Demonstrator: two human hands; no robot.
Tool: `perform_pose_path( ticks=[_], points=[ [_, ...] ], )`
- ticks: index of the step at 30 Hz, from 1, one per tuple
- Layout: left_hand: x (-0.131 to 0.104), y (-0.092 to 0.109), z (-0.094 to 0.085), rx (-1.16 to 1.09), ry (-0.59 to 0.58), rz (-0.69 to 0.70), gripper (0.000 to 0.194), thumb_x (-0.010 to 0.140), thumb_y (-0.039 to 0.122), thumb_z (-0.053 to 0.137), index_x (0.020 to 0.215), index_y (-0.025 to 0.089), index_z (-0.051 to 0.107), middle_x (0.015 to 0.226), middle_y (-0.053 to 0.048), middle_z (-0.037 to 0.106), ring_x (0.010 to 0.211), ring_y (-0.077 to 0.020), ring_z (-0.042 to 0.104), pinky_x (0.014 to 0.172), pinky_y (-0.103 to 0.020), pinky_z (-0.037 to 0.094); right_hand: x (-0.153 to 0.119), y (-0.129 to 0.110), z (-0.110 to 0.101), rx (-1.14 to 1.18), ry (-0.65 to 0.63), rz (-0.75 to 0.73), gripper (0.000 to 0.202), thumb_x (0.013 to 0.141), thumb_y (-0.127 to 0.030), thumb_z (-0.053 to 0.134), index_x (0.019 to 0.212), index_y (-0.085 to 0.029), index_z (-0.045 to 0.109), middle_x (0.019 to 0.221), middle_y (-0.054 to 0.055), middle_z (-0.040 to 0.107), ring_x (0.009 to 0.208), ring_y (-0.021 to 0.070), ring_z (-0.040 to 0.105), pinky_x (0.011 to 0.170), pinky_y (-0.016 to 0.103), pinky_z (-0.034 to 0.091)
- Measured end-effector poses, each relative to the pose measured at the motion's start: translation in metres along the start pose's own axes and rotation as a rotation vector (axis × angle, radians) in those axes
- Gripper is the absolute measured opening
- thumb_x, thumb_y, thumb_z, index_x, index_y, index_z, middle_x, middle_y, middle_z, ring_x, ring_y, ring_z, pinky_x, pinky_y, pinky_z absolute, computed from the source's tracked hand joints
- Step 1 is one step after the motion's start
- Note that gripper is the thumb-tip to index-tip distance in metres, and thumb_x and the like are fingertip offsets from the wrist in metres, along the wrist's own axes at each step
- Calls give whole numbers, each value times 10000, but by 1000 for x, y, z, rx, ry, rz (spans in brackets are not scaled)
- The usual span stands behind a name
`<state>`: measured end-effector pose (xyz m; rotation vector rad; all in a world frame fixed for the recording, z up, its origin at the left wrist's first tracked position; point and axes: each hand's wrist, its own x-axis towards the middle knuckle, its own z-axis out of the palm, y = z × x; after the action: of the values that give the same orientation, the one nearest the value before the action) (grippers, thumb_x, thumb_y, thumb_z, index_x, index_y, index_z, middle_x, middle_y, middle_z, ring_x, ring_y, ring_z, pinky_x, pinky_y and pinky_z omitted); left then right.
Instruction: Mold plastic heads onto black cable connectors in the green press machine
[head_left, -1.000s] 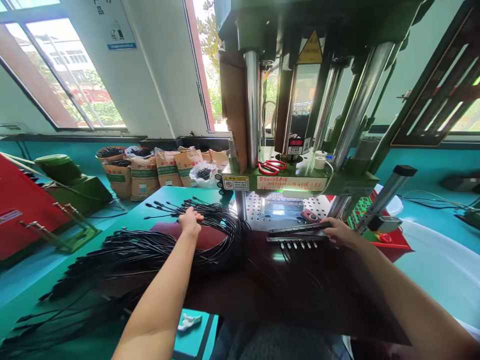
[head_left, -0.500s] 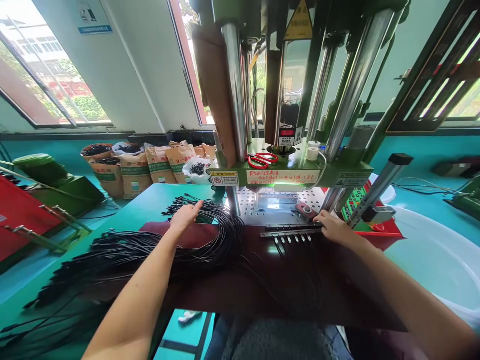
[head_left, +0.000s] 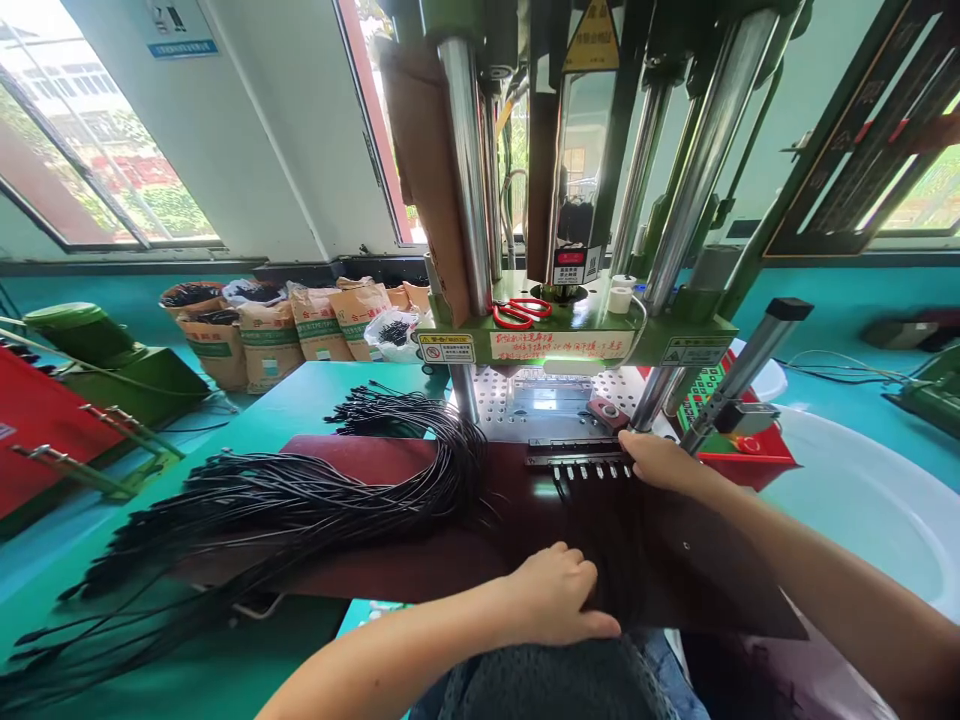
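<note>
My right hand [head_left: 658, 462] is closed on the right end of a dark metal mould bar [head_left: 581, 452]. Several small shiny connectors [head_left: 592, 472] stick out along the bar's near side, with dark cables running toward me. Low over the front part of the dark brown board [head_left: 517, 570], my left hand [head_left: 559, 597] has curled fingers and its thumb points right. Whatever may be inside those fingers is hidden. Left of the bar, a large bundle of black cables [head_left: 352, 495] lies bent in a loop across the board and the green table.
A green press [head_left: 577, 345] with steel columns stands behind the bar, over a perforated metal plate [head_left: 491, 400]. Red-handled scissors [head_left: 521, 313] rest on the press. A red tray [head_left: 772, 455] and a white tub [head_left: 847, 500] are at right; paper sacks [head_left: 270, 345] stand behind.
My left hand has moved from above the cable bundle, right and toward me, to the board's front, its fingers now curled. The right hand stays at the bar's end.
</note>
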<state>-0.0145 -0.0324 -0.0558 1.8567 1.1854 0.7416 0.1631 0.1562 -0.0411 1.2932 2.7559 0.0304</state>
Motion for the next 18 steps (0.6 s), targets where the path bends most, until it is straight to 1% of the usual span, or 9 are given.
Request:
perform_pose_path(
  ticks=[2, 4, 6, 8, 10, 12, 13, 15, 18],
  points=[
    [7, 0, -5, 12, -31, -97, 223, 643, 339, 663, 543, 237, 492, 522, 11, 404, 621, -232, 523, 741, -390, 393, 5, 6, -3, 53, -25, 27, 298, 638, -6, 440, 876, -151, 547, 851, 81, 644, 776, 213, 597, 578, 257, 329],
    [19, 0, -11, -73, -96, -222, 196, 643, 379, 652, 603, 234, 526, 506, 17, 458, 556, -200, 520, 680, -359, 410, 14, 10, -8, 104, -25, 46, 275, 641, -26, 434, 842, -159, 565, 860, 76, 649, 801, 212, 596, 579, 254, 323],
    [33, -3, -12, -283, -193, -394, 239, 648, 430, 640, 662, 215, 537, 529, 7, 525, 508, -171, 519, 623, -338, 421, 25, 12, -15, 149, -10, 72, 253, 646, -43, 432, 810, -159, 586, 852, 80, 652, 815, 222, 591, 585, 259, 323],
    [49, -9, -10, -582, -249, -561, 293, 654, 449, 642, 702, 183, 530, 584, -22, 577, 503, -157, 541, 604, -334, 431, 39, 15, -23, 196, 7, 97, 232, 647, -51, 446, 781, -158, 603, 839, 77, 652, 822, 225, 586, 588, 259, 330],
    [66, -17, -6, -897, -175, -627, 318, 635, 416, 682, 727, 162, 515, 645, -43, 604, 549, -154, 577, 633, -330, 441, 55, 19, -31, 250, 21, 112, 210, 648, -43, 473, 755, -155, 616, 827, 61, 651, 829, 211, 581, 600, 246, 350],
    [84, -24, -3, -1147, -33, -595, 322, 614, 343, 718, 765, 162, 500, 709, -50, 626, 609, -157, 607, 666, -315, 443, 73, 22, -36, 305, 27, 130, 166, 674, -40, 512, 742, -145, 621, 794, 42, 645, 803, 186, 582, 620, 238, 385],
    [93, -27, -4, -1224, 25, -562, 312, 618, 307, 717, 786, 164, 497, 744, -53, 635, 634, -162, 617, 674, -311, 442, 83, 23, -38, 330, 32, 145, 130, 706, -55, 535, 754, -139, 622, 790, 35, 640, 786, 173, 582, 638, 244, 407],
    [111, -31, -10, -1276, 112, -518, 250, 656, 248, 673, 810, 164, 495, 784, -59, 645, 655, -173, 627, 662, -302, 436, 102, 23, -39, 377, 58, 189, 59, 787, -139, 567, 816, -130, 617, 831, 30, 627, 775, 158, 580, 679, 281, 452],
    [135, -36, -29, -1222, 211, -536, 119, 713, 178, 567, 764, 165, 461, 743, -43, 642, 598, -150, 609, 605, -267, 412, 125, 21, -39, 452, 150, 252, 187, 863, -286, 535, 967, -142, 590, 983, 43, 596, 842, 168, 577, 736, 339, 487]
  ],
)
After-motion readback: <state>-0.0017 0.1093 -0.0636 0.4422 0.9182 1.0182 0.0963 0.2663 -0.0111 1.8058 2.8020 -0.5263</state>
